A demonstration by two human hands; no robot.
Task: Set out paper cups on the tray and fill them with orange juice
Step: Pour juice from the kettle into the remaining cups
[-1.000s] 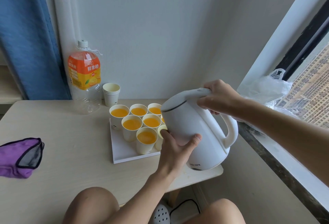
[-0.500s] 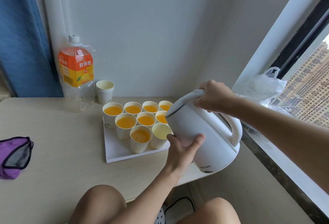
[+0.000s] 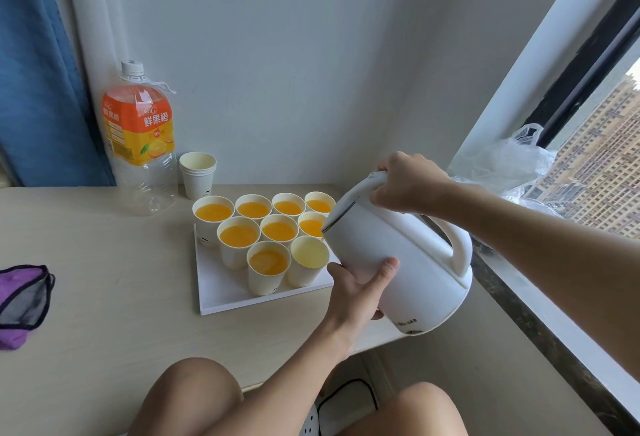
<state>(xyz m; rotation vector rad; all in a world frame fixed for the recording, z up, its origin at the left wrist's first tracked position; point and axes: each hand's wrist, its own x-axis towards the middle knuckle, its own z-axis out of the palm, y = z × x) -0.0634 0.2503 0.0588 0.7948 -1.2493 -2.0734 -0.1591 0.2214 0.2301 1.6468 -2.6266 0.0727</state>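
Observation:
A white tray [image 3: 221, 293] on the table carries several paper cups, most holding orange juice. The front right cup [image 3: 309, 255] holds only a pale thin layer. A white kettle [image 3: 408, 262] is tilted over that cup, and a thin orange stream runs from its spout into it. My right hand [image 3: 405, 182] grips the top of the kettle's handle. My left hand [image 3: 356, 288] cups the kettle's lower body from beneath, thumb along its side.
An empty clear juice bottle [image 3: 142, 144] with an orange label stands at the back by the wall, beside a stack of spare cups [image 3: 198, 174]. A purple pouch [image 3: 20, 300] lies at the table's left edge. A plastic bag [image 3: 502, 162] sits on the window sill.
The kettle has moved right and tipped further, uncovering the front right cup; juice now streams into it. Both hands kept their hold.

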